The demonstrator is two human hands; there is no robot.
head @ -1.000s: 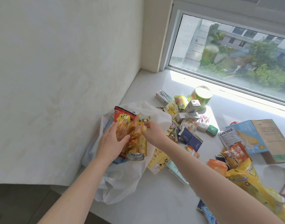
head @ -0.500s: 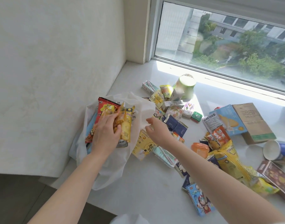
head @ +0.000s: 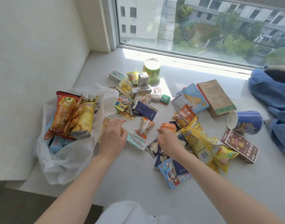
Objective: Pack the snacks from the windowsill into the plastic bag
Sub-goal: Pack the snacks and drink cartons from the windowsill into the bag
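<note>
A white plastic bag [head: 69,160] lies open at the sill's left end, with red and yellow snack packets [head: 73,115] standing up out of it. Many loose snacks [head: 138,97] are scattered on the white windowsill [head: 138,183]. My left hand [head: 112,138] rests with loosely spread fingers on a yellow packet [head: 105,125], beside a teal-and-white box [head: 136,140]. To its right, my right hand [head: 168,140] has its fingers curled round a small orange tub [head: 168,126]. A big yellow chip bag [head: 201,143] lies just right of that hand.
A green tin [head: 152,71] stands near the window. At the right lie a brown box [head: 217,97], a tipped blue paper cup [head: 246,122], a dark red box [head: 241,145] and blue denim cloth [head: 274,101]. The wall borders the bag on the left.
Both hands left the bag and moved right onto the loose snacks. The left hand let go of the packets, which stay in the bag. The view has shifted right.
</note>
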